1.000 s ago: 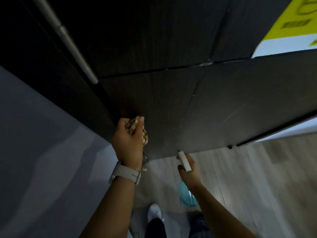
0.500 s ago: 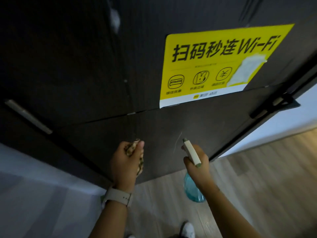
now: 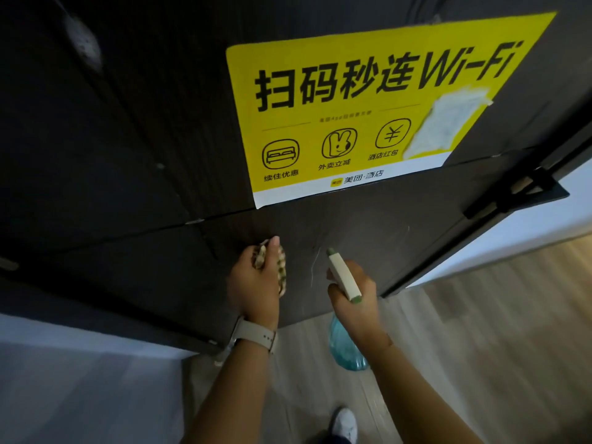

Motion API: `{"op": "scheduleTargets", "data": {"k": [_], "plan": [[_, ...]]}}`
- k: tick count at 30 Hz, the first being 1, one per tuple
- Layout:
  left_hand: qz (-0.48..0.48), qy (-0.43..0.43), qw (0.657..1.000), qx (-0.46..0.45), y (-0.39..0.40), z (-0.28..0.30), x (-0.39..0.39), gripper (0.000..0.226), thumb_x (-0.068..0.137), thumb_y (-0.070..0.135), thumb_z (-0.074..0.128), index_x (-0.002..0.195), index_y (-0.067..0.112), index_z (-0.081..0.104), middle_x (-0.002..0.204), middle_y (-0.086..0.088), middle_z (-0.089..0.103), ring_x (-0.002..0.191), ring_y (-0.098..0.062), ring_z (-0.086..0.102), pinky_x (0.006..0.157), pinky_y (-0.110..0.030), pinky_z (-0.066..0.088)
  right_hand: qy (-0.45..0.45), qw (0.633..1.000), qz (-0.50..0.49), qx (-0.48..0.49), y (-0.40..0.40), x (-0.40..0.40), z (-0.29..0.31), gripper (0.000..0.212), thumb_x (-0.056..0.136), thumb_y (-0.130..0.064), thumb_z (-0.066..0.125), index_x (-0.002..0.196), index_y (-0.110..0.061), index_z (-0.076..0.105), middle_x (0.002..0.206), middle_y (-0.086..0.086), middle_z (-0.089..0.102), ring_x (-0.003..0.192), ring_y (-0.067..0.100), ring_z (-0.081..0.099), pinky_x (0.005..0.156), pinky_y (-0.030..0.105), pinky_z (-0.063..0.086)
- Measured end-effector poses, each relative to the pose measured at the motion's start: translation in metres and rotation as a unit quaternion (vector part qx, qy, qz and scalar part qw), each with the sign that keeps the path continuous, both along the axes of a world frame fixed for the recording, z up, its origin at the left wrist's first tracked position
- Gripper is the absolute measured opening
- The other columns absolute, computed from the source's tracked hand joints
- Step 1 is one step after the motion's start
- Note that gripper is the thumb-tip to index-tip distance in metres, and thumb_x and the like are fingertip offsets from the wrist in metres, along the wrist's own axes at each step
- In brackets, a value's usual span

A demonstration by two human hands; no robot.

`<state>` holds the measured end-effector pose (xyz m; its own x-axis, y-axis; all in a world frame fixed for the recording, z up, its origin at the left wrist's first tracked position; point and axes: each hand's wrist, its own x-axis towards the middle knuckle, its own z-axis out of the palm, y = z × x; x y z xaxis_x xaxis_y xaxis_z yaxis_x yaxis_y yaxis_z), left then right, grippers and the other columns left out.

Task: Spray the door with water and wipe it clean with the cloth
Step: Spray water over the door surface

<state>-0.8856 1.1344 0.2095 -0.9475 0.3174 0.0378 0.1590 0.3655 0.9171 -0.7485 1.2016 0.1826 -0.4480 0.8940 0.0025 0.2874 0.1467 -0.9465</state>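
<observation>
One checked cloth (image 3: 281, 267) bunched in the left hand (image 3: 254, 278) fingers against the dark door (image 3: 368, 238); right hand (image 3: 354, 296) fingers wrap one blue spray bottle (image 3: 344, 344). One yellow sticker (image 3: 368, 100) above reads "Wi-Fi".

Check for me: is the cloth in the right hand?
No, the left hand holds the cloth against the door, while the right hand grips the spray bottle.

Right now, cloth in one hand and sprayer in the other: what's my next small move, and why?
Probably squeeze the trigger. The right hand grips the spray bottle with its nozzle aimed at the door just below the yellow sticker. The left hand holds the cloth bunched beside that spot, ready to wipe once it is wet.
</observation>
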Motion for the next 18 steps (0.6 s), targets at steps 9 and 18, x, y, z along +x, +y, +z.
{"op": "scheduleTargets", "data": {"k": [9, 18], "plan": [[0.019, 0.011, 1.000, 0.010, 0.000, -0.012, 0.002, 0.039, 0.088, 0.055, 0.063, 0.080, 0.018, 0.069, 0.069, 0.008, 0.063, 0.072, -0.015, 0.064, 0.063, -0.028, 0.049, -0.019, 0.996, -0.013, -0.092, -0.008, 0.021, -0.038, 0.046, 0.088, 0.001, 0.062, 0.105, -0.040, 0.051, 0.096, -0.014, 0.059, 0.082, 0.010, 0.062, 0.073, 0.025, 0.055], [0.045, 0.024, 0.997, 0.053, 0.005, -0.025, 0.002, 0.046, 0.082, 0.062, 0.063, 0.078, 0.017, 0.069, 0.068, 0.011, 0.065, 0.067, -0.001, 0.062, 0.060, -0.022, 0.050, -0.147, 0.967, 0.005, -0.208, -0.003, 0.017, -0.141, 0.033, 0.085, 0.003, 0.061, 0.112, -0.017, 0.061, 0.094, 0.000, 0.061, 0.084, 0.021, 0.063, 0.067, 0.024, 0.051]]}}
